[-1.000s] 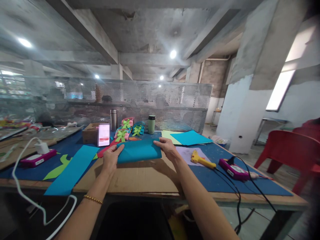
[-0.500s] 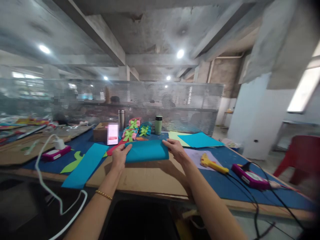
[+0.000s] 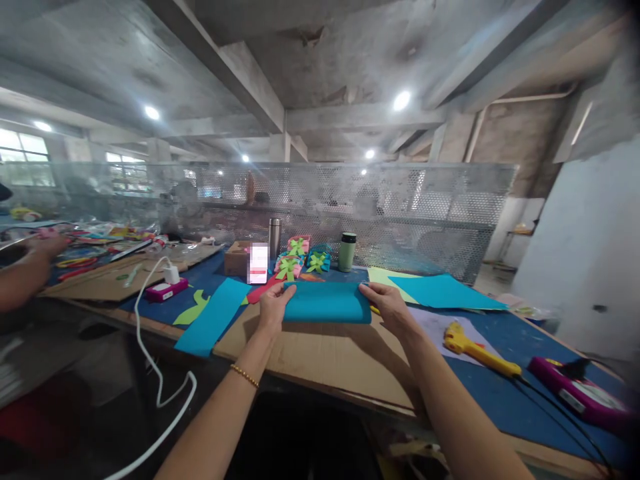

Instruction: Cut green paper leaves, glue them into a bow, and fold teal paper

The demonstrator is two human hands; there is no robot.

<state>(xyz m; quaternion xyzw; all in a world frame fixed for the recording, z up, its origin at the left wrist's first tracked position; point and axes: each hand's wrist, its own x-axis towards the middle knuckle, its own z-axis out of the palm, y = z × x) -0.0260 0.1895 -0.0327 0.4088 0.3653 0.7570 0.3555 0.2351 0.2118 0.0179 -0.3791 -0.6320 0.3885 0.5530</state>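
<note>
A blue craft sheet (image 3: 327,303), felt or foam by its look, is stretched level between my two hands above a piece of cardboard (image 3: 325,360). My left hand (image 3: 273,308) pinches its left end, thumb on top. At the upper right corner my right hand (image 3: 391,307) grips it between thumb and fingers. The sheet looks bent over along its length; its underside is hidden. On the left lies a blue strip (image 3: 214,319), beside a light green cut-out (image 3: 195,308).
A yellow glue gun (image 3: 480,350) lies right on pale purple paper, near a purple power strip (image 3: 575,393). Behind stand a lit phone (image 3: 258,263), a steel flask (image 3: 275,239), a green tumbler (image 3: 347,252) and bow-trimmed pieces (image 3: 289,267). A co-worker's hand (image 3: 47,247) is far left.
My view has turned left, so the table's things sit further right in it. A co-worker's arm has come into view at the left. Both hands still hold the blue sheet.
</note>
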